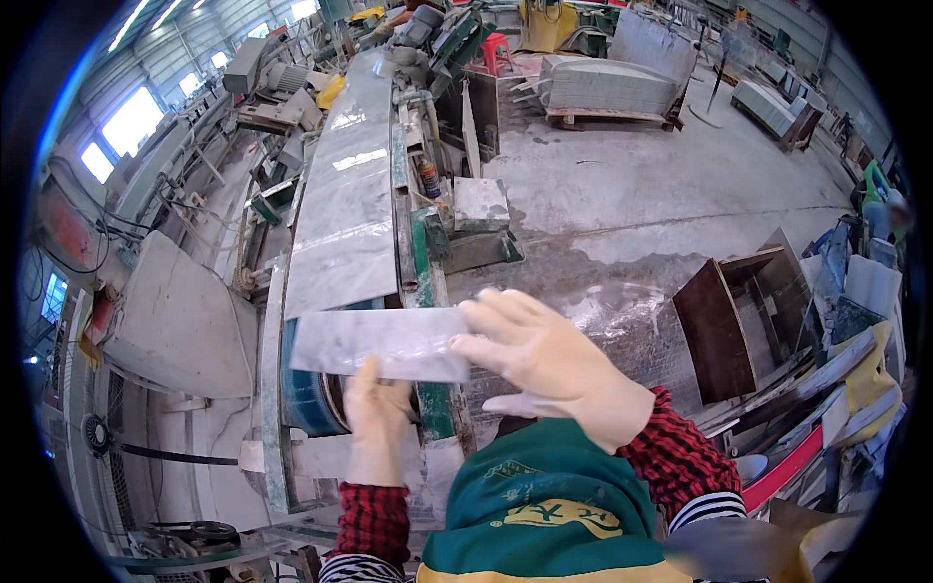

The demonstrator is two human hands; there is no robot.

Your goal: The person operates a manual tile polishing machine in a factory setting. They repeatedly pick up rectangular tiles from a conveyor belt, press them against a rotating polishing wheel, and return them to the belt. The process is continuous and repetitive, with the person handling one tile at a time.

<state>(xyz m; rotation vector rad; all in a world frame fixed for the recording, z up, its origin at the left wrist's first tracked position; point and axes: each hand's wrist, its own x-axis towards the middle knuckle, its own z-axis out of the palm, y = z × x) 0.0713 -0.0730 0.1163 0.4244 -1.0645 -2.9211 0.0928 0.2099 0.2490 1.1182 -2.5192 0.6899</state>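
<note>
A short rectangular strip of pale grey-white stone (379,342), polished on top, is held up over the near end of a conveyor. My left hand (377,418), in a cream rubber glove, grips its near edge with the thumb on the upper face; the fingers below are hidden. At the strip's right end is my right hand (554,364), gloved alike, its fingers stretched and spread against the stone's end. Just beyond the strip a long grey stone slab (340,233) lies on the conveyor, and under it shows the blue belt (309,394) curving round its roller.
Green steel framing (428,257) runs along the conveyor's right side, with a small bottle (429,180) beside it. Stacked slabs (612,87) stand on the floor far right. A brown open box (743,316) sits at right. Left, a large pale stone piece (180,316) leans near the machine.
</note>
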